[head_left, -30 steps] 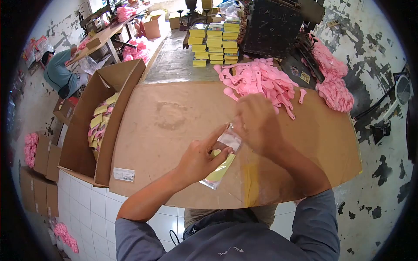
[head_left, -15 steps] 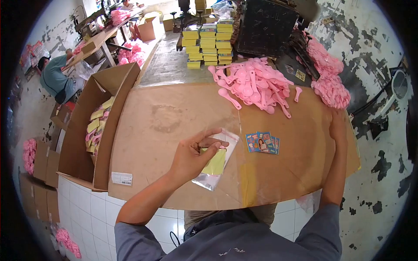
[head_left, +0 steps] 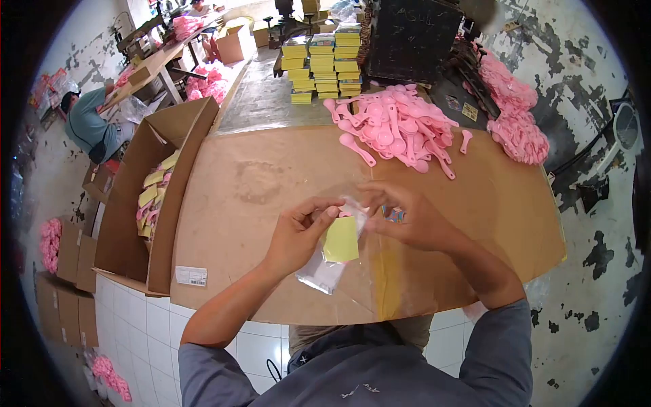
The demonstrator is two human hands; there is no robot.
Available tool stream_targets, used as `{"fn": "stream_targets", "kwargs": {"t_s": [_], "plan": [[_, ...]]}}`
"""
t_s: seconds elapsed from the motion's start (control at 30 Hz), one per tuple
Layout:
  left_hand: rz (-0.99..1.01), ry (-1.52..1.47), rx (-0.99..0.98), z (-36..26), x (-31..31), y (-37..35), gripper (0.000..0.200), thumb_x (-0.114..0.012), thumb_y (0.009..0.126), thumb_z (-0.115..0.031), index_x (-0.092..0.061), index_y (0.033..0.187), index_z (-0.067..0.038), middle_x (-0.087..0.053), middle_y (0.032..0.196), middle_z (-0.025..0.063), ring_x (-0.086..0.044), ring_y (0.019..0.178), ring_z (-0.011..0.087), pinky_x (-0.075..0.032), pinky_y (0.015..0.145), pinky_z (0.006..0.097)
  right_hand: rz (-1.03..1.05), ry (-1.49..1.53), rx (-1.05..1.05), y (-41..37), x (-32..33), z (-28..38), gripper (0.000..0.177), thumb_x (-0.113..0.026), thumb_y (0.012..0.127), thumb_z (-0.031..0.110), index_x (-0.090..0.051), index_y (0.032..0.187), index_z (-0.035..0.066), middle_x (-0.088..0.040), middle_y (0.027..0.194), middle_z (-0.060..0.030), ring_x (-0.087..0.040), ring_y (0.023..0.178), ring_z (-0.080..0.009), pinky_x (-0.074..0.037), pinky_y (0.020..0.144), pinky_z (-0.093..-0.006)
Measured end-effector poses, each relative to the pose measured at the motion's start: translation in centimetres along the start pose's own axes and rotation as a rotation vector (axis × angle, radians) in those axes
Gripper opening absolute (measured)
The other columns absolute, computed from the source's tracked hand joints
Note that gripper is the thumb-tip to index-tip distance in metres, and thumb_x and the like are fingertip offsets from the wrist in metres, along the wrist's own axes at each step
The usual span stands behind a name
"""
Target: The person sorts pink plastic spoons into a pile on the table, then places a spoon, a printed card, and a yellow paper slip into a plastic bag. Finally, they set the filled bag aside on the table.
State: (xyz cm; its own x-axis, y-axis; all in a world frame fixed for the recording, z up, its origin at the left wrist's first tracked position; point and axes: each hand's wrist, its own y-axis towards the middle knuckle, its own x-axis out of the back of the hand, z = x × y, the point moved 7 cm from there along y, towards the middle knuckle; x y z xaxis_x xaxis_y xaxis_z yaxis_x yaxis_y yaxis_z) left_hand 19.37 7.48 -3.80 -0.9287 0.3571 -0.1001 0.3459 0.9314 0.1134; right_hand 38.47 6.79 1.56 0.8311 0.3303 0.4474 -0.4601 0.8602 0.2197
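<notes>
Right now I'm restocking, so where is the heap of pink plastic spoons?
Head view: the heap of pink plastic spoons lies at the far right of the brown cardboard worktop, near the stacked yellow boxes.

— How many bags?
— One clear bag (head_left: 324, 270) with one yellow card (head_left: 341, 239) inside. Two hands on it: left hand (head_left: 298, 236), right hand (head_left: 410, 218).
— And the pink spoons (head_left: 397, 127)?
— Too many to count. Two heaps, one at twelve o'clock and one at two.
— Boxes?
— One open carton (head_left: 139, 197) at nine. Three stacks of yellow boxes (head_left: 324, 64) at twelve, as far as I can tell. One person (head_left: 88, 125) at ten.
</notes>
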Motion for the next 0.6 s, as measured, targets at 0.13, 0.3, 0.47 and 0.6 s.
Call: {"fn": "stream_targets", "kwargs": {"t_s": [0.13, 0.3, 0.47, 0.6], "plan": [[-0.003, -0.085, 0.081, -0.6, 0.3, -0.2, 0.028, -0.063, 0.104, -0.016, -0.067, 0.127, 0.001, -0.073, 0.111, 0.0084, -0.066, 0.103, 0.0115, -0.053, 0.093, 0.0291, 0.075, 0.351, -0.137, 1.9, -2.0, -2.7, 0.031, -0.069, 0.097, 0.011, -0.064, 0.123, -0.004, -0.071, 0.108, -0.0087, -0.067, 0.096, -0.0117, -0.054, 0.083, -0.0276], [0.018, -0.078, 0.052, -0.3, 0.8, 0.1, 0.028, -0.065, 0.103, -0.014, -0.067, 0.126, 0.001, -0.074, 0.110, 0.0093, -0.069, 0.101, 0.0134, -0.057, 0.089, 0.0304, 0.041, 0.378, -0.178, 2.0, -1.3, -3.3, 0.021, -0.066, 0.099, 0.007, -0.067, 0.117, -0.004, -0.072, 0.107, -0.0079, -0.068, 0.098, -0.0113, -0.054, 0.087, -0.0271], [-0.044, 0.031, 0.022, 0.6, 1.7, 0.4, 0.023, -0.065, 0.102, -0.011, -0.070, 0.122, 0.001, -0.075, 0.105, 0.0083, -0.069, 0.091, 0.0095, -0.057, 0.079, 0.0258, 0.033, 0.381, -0.172, 1.9, -1.4, -3.7, 0.018, -0.066, 0.099, 0.006, -0.069, 0.114, -0.004, -0.073, 0.106, -0.0086, -0.069, 0.098, -0.0124, -0.055, 0.087, -0.0281], [-0.074, 0.032, -0.038, 0.6, 1.7, 0.5, 0.022, -0.067, 0.101, -0.009, -0.071, 0.120, 0.002, -0.076, 0.101, 0.0076, -0.068, 0.090, 0.0086, -0.056, 0.077, 0.0252, 0.017, 0.390, -0.166, 1.8, -1.1, -4.3, 0.018, -0.065, 0.098, 0.004, -0.069, 0.114, -0.005, -0.073, 0.104, -0.0084, -0.069, 0.098, -0.0129, -0.055, 0.087, -0.0284]]}}
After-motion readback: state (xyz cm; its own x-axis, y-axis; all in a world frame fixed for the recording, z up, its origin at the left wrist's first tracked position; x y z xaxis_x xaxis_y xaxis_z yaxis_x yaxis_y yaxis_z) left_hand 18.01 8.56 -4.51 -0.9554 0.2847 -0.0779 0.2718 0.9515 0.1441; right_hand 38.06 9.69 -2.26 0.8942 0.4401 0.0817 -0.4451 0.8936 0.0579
